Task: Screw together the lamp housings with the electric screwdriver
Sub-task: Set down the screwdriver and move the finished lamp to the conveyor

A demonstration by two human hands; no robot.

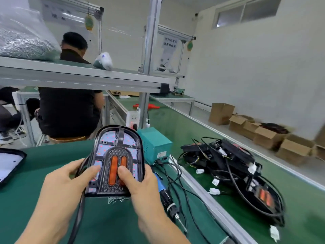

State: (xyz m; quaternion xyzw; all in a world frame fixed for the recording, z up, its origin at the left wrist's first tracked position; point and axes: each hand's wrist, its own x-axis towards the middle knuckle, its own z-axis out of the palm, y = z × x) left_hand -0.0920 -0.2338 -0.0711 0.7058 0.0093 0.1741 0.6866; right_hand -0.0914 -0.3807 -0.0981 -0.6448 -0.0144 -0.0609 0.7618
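Both hands hold up a black arch-shaped lamp housing (117, 152) with two orange lenses, tilted above the green mat. My left hand (70, 182) grips its left edge, thumb on the face. My right hand (140, 184) grips the right edge, thumb pressing on the right orange lens. A black cable (78, 213) hangs from the housing past my left wrist. The electric screwdriver (167, 198), blue and black, lies on the mat just right of my right hand, tip pointing toward me. A small heap of screws (116, 199) lies under the housing.
A teal power box (155, 145) stands behind the housing. A pile of wired lamp housings (228, 166) lies on the conveyor at right. Another housing (10, 164) sits at the left edge. A person in black sits beyond the bench. Cardboard boxes (263, 132) line the wall.
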